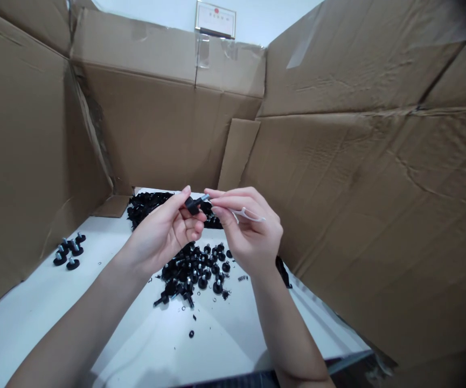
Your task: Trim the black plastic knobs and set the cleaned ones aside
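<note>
My left hand (pixel 172 221) is closed on a black plastic knob screw (pixel 193 205), thumb on top, its bare metal threaded stud (pixel 204 198) pointing right. Close beside it, my right hand (pixel 251 221) pinches a slim white tool (pixel 249 215) with a curved, frame-like end. The right fingertips are at the tip of the stud; whether they touch it I cannot tell. The tool's working end is hidden by the fingers. Below both hands lies a loose pile of similar black knob screws (pixel 194 269), many with studs upward.
Several knob screws (pixel 71 250) stand apart at the left of the white table (pixel 224 334). A heap of black pieces (pixel 147 205) lies behind my hands. Small black rings and scraps (pixel 191 334) are scattered in front. Tall cardboard walls (pixel 155 129) enclose the back and both sides.
</note>
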Demonstrator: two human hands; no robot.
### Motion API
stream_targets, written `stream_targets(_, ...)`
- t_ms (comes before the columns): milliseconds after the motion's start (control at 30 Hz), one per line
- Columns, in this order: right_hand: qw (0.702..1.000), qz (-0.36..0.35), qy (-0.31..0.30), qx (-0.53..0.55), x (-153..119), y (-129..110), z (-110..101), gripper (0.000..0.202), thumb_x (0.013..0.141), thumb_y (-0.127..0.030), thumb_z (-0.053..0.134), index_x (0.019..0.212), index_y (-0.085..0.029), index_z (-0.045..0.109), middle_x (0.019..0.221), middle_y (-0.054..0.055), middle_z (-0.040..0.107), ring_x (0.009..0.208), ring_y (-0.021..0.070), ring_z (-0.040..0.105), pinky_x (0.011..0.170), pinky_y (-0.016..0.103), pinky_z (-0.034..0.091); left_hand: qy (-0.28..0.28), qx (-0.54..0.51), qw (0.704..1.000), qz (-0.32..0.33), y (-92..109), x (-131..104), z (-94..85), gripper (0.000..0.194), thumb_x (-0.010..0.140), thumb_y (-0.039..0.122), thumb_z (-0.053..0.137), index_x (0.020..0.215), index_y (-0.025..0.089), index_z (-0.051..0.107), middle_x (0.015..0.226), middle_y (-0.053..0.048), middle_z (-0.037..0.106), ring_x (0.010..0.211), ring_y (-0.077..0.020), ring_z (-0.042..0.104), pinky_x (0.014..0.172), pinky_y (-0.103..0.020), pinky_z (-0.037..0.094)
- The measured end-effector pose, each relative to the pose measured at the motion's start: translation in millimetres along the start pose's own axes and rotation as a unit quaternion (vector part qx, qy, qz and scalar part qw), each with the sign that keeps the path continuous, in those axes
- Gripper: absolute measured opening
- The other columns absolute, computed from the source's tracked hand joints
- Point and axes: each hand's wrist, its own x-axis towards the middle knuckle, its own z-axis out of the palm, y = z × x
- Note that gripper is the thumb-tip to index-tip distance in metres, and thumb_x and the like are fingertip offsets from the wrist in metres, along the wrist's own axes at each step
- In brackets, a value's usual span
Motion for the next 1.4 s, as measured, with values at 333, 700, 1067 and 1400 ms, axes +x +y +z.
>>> stream_targets(333,0.998,-0.010,0.006,-0.060,-2,-3,3,0.018,0.081,-0.009,0.061,0.087,-0.024,0.068,0.098,0.003,0.074,0.078,0.0151,0.066,0.066,0.032,0.057,0.002,-0.006,1.000,0.003,-1,1,-0.4,0.028,0.094,0.025,0.045,0.078,0.011,0.063,0.063,-0.004,0.066,0.053,-0.0078,0.063,0.052,-0.014,0.053)
stream_targets(700,0.998,-0.002,0.039,-0.043,-5,-3,9,0.016,0.081,-0.010,0.062,0.086,-0.024,0.069,0.096,0.003,0.074,0.080,0.0171,0.068,0.066,0.035,0.058,0.011,-0.023,1.000,-0.009,-1,0,3.2,0.030,0.095,0.025,0.042,0.078,0.011,0.063,0.061,-0.003,0.065,0.050,-0.0075,0.062,0.052,-0.014,0.053)
stream_targets(1067,0.998,0.002,0.043,-0.054,-5,-4,8,0.019,0.081,-0.009,0.061,0.088,-0.024,0.068,0.095,0.003,0.075,0.079,0.0159,0.067,0.064,0.033,0.058,0.015,-0.033,0.999,-0.027,-2,1,0.8,0.029,0.094,0.026,0.044,0.080,0.011,0.064,0.061,-0.003,0.065,0.050,-0.0070,0.062,0.050,-0.013,0.052)
stream_targets(1400,0.997,-0.001,0.057,-0.052,-7,-4,10,0.018,0.081,-0.010,0.059,0.086,-0.025,0.068,0.093,0.003,0.075,0.081,0.0172,0.068,0.066,0.036,0.058,0.013,-0.042,0.998,-0.038,-4,0,4.6,0.033,0.095,0.027,0.042,0.077,0.011,0.063,0.059,-0.003,0.064,0.047,-0.0066,0.060,0.045,-0.012,0.049)
